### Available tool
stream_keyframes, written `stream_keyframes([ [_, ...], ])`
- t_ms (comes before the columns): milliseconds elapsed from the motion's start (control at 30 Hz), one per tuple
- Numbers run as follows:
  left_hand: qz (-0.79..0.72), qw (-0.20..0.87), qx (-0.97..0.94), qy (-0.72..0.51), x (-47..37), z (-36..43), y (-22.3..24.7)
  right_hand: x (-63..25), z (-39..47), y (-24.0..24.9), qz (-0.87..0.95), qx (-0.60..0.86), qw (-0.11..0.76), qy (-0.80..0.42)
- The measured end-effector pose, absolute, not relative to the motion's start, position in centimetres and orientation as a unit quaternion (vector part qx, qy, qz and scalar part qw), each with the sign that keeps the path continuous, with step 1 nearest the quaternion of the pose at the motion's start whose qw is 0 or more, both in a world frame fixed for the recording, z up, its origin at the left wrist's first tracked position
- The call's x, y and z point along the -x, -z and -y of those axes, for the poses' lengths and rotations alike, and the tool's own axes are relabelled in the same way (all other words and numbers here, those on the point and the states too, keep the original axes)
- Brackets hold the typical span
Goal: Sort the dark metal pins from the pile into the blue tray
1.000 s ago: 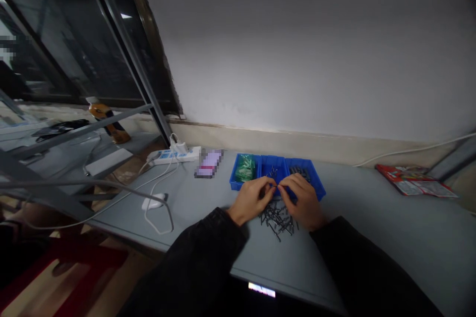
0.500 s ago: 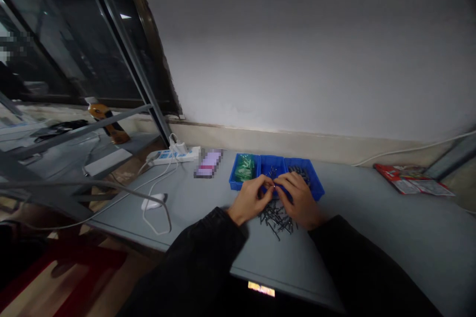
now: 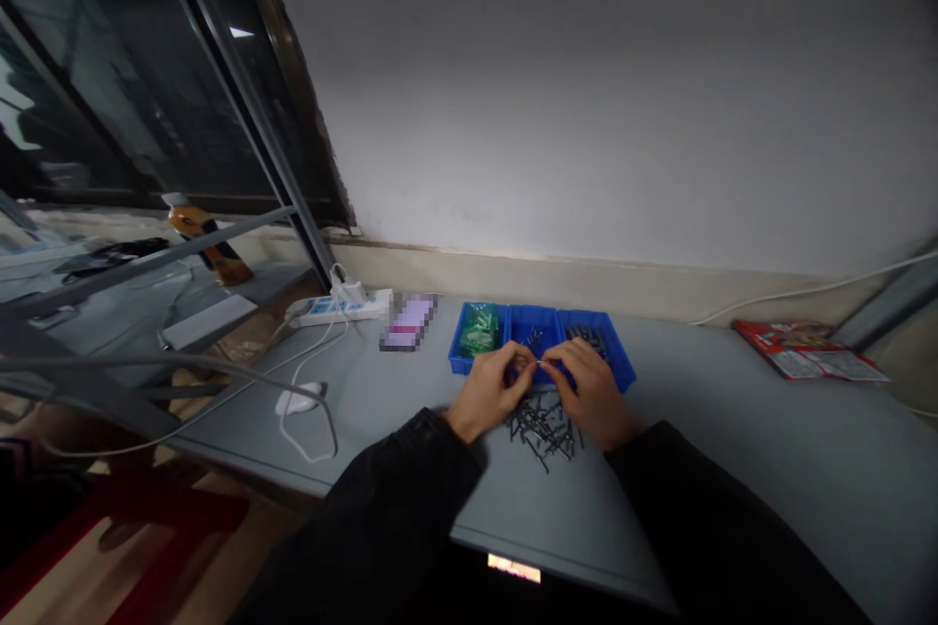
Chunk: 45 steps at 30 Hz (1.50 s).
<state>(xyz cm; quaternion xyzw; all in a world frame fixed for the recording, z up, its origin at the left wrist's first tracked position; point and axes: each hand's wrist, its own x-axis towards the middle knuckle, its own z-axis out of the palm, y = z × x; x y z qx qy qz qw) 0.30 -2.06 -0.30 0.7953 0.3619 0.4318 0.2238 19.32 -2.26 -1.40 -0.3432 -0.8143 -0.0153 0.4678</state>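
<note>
My left hand and my right hand meet at the front of a blue three-part tray. Both are closed in a pinch. A small, thin, pale piece spans the gap between their fingertips, too small to name. Below the hands, a loose pile of thin dark rod-like pieces lies on the table. Inside the tray, a green plastic packet fills the left compartment, several small pins lie in the middle one, and dark pieces are in the right one, partly hidden by my right hand.
On the grey table, a phone, a white power strip and a white plug-like object with cables lie to the left. A red packet is at far right. Behind the tray rises a wall.
My fingertips have drawn slightly apart, and more of the thin piece shows between them. The view has shifted a little; the tray and pile look unchanged.
</note>
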Motion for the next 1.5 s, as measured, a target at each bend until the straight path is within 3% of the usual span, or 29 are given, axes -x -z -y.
stream_keyframes([
  [1500, -0.320, 0.193, -0.833, -0.409, -0.13, 1.88, 0.74, -19.04, 2.58, 1.49, 0.819, 0.351, 0.455, -0.010],
])
